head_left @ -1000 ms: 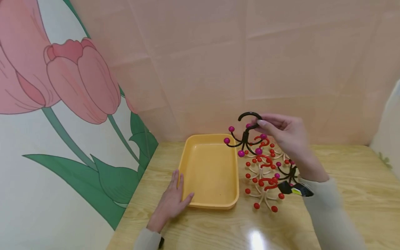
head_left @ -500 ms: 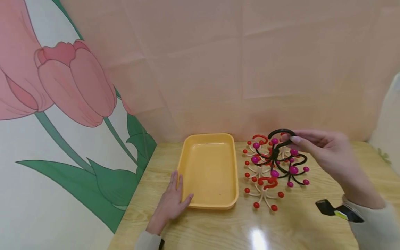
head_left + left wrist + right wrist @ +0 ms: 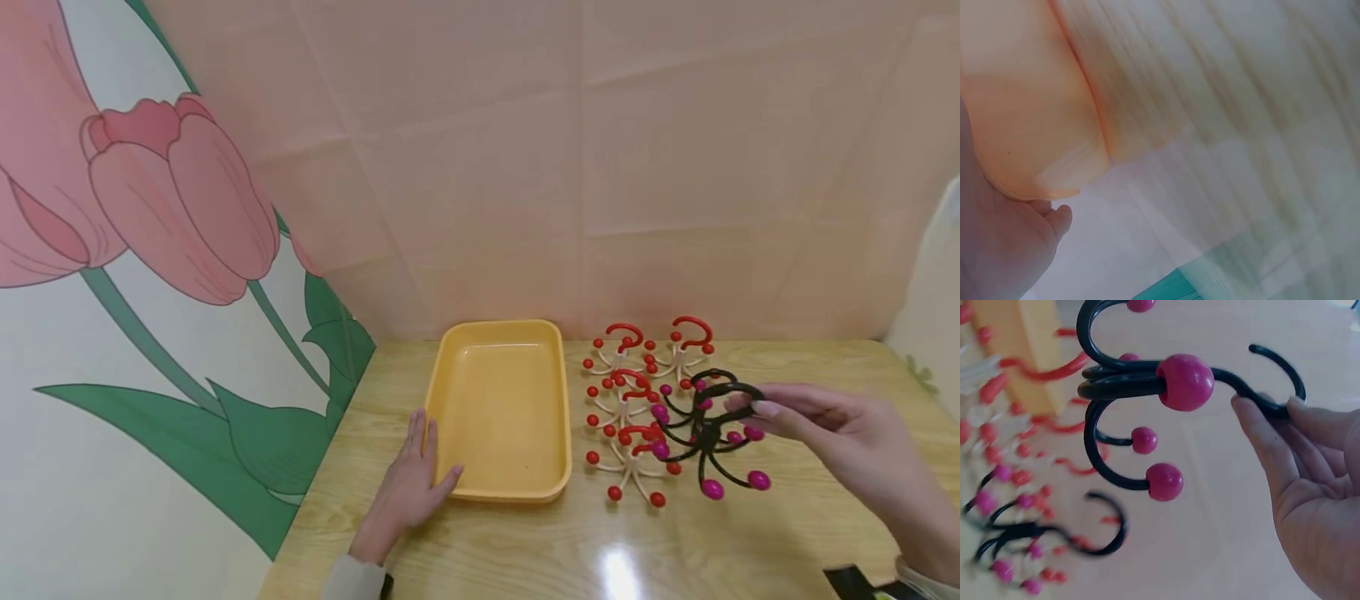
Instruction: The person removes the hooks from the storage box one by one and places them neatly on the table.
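My right hand (image 3: 847,446) pinches the hook of a black multi-arm hook hanger (image 3: 707,435) between thumb and fingertips. Magenta balls cap its curved arms. A second black hanger (image 3: 1021,531) of the same kind sits on the table, partly hidden behind the held one in the head view. Several cream hangers with red hooks and red balls, the nearest being a red-hooked hanger (image 3: 634,467), stand just left of the black ones. My left hand (image 3: 411,487) rests with straight fingers against the left side and near corner of a yellow tray (image 3: 498,417).
Under everything is a wood-grain table (image 3: 510,550). A pinkish cloth (image 3: 480,183) covers the wall behind it. On the left stands a panel with painted tulips (image 3: 180,200), reaching down to the table edge.
My right hand has carried the black hanger rightward and down, from above the tray's right edge to in front of the second black hanger. The left hand has stayed at the tray.
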Action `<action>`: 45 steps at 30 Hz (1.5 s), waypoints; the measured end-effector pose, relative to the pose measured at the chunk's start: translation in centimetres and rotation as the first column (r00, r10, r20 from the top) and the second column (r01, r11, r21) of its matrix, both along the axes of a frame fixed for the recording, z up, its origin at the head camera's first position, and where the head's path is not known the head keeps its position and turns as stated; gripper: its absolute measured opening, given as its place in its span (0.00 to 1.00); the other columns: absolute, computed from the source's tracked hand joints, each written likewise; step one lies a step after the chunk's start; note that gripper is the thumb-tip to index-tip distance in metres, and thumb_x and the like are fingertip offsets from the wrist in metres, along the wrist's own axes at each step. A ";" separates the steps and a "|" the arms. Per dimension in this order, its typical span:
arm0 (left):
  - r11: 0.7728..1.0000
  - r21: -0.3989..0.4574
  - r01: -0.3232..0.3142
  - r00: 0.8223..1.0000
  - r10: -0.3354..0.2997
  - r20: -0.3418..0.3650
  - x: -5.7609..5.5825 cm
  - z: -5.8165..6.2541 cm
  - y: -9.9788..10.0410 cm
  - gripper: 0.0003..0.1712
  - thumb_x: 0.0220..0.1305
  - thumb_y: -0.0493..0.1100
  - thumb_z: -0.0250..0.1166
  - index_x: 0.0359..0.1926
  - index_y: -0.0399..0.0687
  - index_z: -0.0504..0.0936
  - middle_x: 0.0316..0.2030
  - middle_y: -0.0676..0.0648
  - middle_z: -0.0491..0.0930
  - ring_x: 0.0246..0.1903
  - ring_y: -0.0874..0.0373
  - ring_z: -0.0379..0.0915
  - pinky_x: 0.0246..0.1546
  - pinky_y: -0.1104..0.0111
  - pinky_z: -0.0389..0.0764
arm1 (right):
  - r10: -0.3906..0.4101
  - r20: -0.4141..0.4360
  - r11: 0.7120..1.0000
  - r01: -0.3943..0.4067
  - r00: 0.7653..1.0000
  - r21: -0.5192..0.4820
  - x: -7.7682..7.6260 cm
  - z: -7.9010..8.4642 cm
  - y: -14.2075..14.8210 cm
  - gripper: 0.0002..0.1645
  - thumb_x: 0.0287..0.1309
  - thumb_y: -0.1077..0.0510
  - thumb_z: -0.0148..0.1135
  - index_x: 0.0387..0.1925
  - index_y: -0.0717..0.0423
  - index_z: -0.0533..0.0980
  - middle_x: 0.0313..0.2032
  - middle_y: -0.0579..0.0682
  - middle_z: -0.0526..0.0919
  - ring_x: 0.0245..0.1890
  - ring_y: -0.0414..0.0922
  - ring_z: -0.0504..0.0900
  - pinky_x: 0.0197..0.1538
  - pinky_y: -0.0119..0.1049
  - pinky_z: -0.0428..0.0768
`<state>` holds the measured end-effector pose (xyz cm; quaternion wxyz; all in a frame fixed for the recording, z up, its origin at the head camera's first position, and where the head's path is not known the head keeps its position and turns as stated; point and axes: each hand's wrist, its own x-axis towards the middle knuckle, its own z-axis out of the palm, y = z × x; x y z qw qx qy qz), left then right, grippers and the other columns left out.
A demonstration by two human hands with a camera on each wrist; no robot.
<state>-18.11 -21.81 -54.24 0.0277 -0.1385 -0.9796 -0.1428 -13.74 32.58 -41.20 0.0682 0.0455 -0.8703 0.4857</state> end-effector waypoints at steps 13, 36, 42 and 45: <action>1.000 0.001 -0.008 1.000 0.008 -0.001 0.0 0.1 0.0 0.55 0.77 0.72 0.47 0.83 0.36 0.47 0.85 0.36 0.31 0.86 0.42 0.30 0.82 0.49 0.58 | -0.026 0.078 0.998 0.021 0.997 0.065 0.7 -6.4 2.0 0.24 0.74 0.53 0.64 0.62 0.65 0.80 0.39 0.35 0.94 0.36 0.32 0.91 0.37 0.12 0.73; 1.000 -0.007 -0.014 1.000 0.014 0.006 0.0 -0.1 0.2 0.54 0.77 0.73 0.46 0.83 0.37 0.48 0.85 0.36 0.32 0.86 0.42 0.31 0.80 0.49 0.63 | 0.050 0.050 0.997 -0.047 0.998 -0.053 0.2 -10.7 3.0 0.20 0.73 0.61 0.64 0.61 0.64 0.81 0.46 0.21 0.88 0.43 0.23 0.87 0.41 0.18 0.83; 1.000 0.001 -0.016 1.000 0.016 0.018 0.0 -0.2 0.2 0.54 0.76 0.73 0.46 0.83 0.38 0.48 0.85 0.37 0.31 0.86 0.43 0.30 0.80 0.48 0.63 | 0.033 0.096 0.995 -0.023 0.995 -0.098 0.2 -11.2 3.2 0.21 0.73 0.59 0.65 0.62 0.63 0.81 0.45 0.24 0.90 0.43 0.25 0.88 0.41 0.19 0.84; 1.000 0.000 -0.019 1.000 0.019 0.014 0.0 -0.2 0.2 0.54 0.76 0.74 0.46 0.83 0.37 0.49 0.85 0.37 0.32 0.86 0.43 0.31 0.80 0.48 0.63 | 0.040 0.098 0.994 -0.030 0.994 -0.107 0.3 -11.3 3.1 0.21 0.73 0.59 0.65 0.62 0.64 0.80 0.46 0.23 0.89 0.43 0.24 0.88 0.42 0.19 0.84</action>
